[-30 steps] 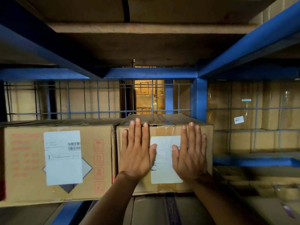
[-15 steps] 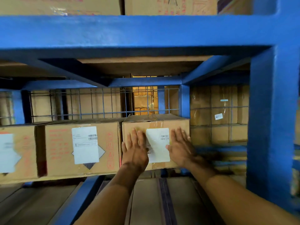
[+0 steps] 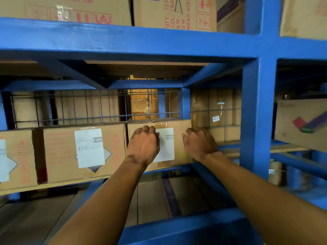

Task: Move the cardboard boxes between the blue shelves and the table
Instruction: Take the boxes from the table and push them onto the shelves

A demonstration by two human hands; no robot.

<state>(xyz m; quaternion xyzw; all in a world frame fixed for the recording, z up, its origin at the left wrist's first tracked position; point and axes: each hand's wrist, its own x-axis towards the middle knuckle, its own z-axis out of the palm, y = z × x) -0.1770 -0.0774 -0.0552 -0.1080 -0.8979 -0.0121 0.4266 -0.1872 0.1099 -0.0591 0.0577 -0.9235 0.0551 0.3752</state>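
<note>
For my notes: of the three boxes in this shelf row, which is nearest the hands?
The rightmost box, the smallest: left hand and right hand are both at its front. The middle box and left box lie aside.

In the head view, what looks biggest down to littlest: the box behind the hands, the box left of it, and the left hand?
1. the left box
2. the box behind the hands
3. the left hand, even though it is nearer the camera
</note>
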